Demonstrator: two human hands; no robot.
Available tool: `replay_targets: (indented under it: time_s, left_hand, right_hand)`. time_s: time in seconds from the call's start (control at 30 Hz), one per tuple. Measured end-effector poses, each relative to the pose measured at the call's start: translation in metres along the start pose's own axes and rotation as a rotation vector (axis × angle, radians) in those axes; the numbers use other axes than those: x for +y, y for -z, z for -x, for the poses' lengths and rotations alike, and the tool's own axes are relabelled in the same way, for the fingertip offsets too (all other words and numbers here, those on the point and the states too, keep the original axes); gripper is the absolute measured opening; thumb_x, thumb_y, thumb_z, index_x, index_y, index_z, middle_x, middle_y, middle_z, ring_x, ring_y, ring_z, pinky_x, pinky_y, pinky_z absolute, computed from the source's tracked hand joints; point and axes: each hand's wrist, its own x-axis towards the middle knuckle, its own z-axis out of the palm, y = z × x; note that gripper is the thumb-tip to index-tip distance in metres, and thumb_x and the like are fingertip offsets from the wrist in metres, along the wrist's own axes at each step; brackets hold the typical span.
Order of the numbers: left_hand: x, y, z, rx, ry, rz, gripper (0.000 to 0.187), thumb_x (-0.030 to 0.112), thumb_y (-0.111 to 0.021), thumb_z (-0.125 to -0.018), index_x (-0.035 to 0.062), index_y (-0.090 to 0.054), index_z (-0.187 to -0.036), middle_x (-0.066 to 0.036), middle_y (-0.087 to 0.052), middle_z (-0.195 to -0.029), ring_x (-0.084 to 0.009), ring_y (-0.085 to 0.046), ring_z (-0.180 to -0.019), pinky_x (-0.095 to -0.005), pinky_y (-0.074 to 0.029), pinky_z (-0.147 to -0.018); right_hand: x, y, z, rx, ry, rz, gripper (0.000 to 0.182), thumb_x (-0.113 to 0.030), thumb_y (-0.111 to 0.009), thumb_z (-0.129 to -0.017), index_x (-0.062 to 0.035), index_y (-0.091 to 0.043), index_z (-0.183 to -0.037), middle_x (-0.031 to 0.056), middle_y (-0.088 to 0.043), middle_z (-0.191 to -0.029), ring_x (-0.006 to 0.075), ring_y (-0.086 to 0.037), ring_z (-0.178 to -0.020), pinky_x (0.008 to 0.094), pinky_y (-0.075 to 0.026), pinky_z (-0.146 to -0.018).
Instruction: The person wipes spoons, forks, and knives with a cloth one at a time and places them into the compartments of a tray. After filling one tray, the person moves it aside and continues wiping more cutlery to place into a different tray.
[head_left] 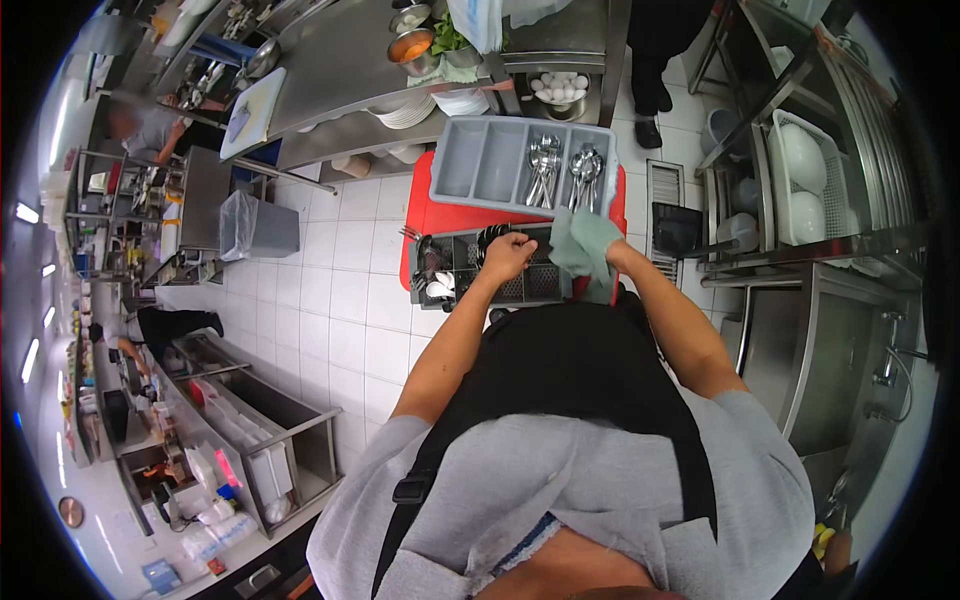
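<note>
Here, we see two hands apart above the near side of a red tabletop. The left hand is over the middle of a dark basket, fingers drawn in; we cannot tell whether they pinch anything. The right hand is closed on a green cloth, which droops over the basket's right end, bunched perhaps to put a soft layer between skin and metal. Just beyond the basket lies a grey tray, its long compartments running near to far, which likely keeps each within our reach. Spoons lie in its two right compartments, bowls mostly far and handles near, probably so that they nest. Cutlery gathers at the basket's left, where small cells presumably hold pieces apart.
</note>
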Motion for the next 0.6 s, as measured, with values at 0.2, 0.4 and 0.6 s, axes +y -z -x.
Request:
replay_targets:
  time_s: [0.2,0.4,0.6]
  left_hand:
    - [0.036,0.116,0.053,-0.094,-0.15,-0.062,0.042,0.027,-0.069,-0.092,-0.0048,-0.064,-0.12,-0.011,-0.071,-0.086,-0.0149,-0.067,-0.068,-0.03,-0.054,-0.065]
    - [0.143,0.228,0.082,-0.212,-0.292,-0.38,0.033,0.024,-0.063,-0.096,0.0014,-0.067,-0.119,-0.005,-0.069,-0.086,-0.009,-0.059,-0.072,-0.0261,-0.05,-0.063]
    - [0.046,0.145,-0.045,0.288,-0.496,-0.264,0.018,0.018,-0.064,-0.089,0.0064,-0.072,-0.101,-0.017,-0.071,-0.085,-0.0249,-0.069,-0.075,-0.0372,-0.053,-0.069]
  right_hand:
    - [-0.035,0.099,0.123,-0.324,0.417,0.085,0.052,-0.03,-0.071,-0.081,-0.0055,-0.059,-0.125,0.0125,-0.066,-0.112,0.0261,-0.066,-0.102,0.0335,-0.053,-0.085]
    - [-0.127,0.233,0.199,-0.058,0.623,0.664,0.048,-0.027,-0.065,-0.086,-0.0042,-0.056,-0.128,0.0112,-0.064,-0.114,0.0241,-0.063,-0.103,0.0326,-0.051,-0.089]
    - [-0.137,0.245,0.197,0.465,0.67,0.406,0.045,-0.024,-0.059,-0.092,-0.0029,-0.053,-0.132,0.0098,-0.061,-0.116,0.0221,-0.061,-0.105,0.0317,-0.049,-0.093]
